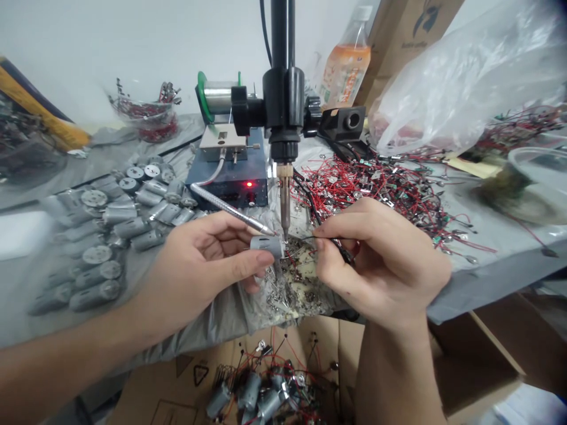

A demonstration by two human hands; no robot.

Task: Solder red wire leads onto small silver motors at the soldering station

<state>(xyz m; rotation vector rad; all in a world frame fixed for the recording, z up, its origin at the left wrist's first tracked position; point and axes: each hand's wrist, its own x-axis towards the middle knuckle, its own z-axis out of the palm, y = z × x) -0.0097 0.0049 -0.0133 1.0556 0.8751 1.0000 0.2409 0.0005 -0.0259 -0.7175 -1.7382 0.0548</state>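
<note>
Head view: shows, at left, loose motors [126, 212] on the counter [509, 236]. Next, has the left hand [190, 257] pinched shut around a motor [264, 245], held right by the tip of the iron [286, 203]. Then has the right hand [381, 265] closed, fingertips gripping a black wire [306, 238] reaching toward the motor; behind, shows heaped red wires [345, 183].

matt grey metal motor [266, 245], glossy clear plastic bag [469, 82], brown cardboard box [478, 354]
</note>
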